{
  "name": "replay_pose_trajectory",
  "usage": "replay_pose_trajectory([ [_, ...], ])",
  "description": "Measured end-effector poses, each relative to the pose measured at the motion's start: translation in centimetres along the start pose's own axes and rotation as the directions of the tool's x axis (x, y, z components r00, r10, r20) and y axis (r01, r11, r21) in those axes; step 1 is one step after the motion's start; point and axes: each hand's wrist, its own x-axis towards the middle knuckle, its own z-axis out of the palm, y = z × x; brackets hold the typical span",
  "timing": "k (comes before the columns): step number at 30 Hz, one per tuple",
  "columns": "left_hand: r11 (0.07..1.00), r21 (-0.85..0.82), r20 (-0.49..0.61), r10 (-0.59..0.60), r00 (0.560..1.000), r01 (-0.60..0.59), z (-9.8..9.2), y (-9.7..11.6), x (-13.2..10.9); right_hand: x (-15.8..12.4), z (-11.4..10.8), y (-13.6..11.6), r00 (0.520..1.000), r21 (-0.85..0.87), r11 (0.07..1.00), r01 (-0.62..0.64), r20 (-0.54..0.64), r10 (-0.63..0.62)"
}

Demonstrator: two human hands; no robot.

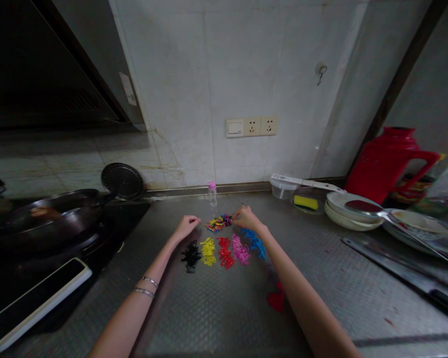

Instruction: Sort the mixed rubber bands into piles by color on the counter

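Observation:
A mixed heap of small, thin coloured pieces [218,223], which look like little rubber bands, lies on the metal counter. My left hand [186,227] is just left of it, fingers pinched together; anything in them is too small to make out. At the heap's right edge, my right hand [246,218] has its fingers curled closed, their contents hidden. Nearer to me are single-colour piles in a row: black [191,256], yellow [208,251], red [226,252], pink [240,249] and blue [255,242]. A clear little bottle with a pink cap [212,186] stands behind the heap.
At left, a pan [56,219] sits on the stove, with a white-edged phone-like slab [41,303] nearer. On the right are a yellow sponge [305,202], stacked bowls [353,219], a cleaver-like blade [388,266] and a red thermos [386,164]. A red object [276,298] lies by my right forearm.

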Motion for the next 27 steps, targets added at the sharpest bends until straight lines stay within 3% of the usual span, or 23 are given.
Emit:
replay_pose_trajectory([
  [12,0.98,-0.093,-0.066,-0.181,0.981,0.175,-0.1,-1.2,-0.3,-0.3,1.2,-0.6,1.0,-0.085,0.996,0.019,0.004,-0.019],
  [27,0.985,-0.069,-0.044,-0.164,0.986,0.16,0.3,-1.9,-0.2,-0.8,1.3,-1.6,1.0,-0.167,0.986,-0.011,-0.011,0.009],
])
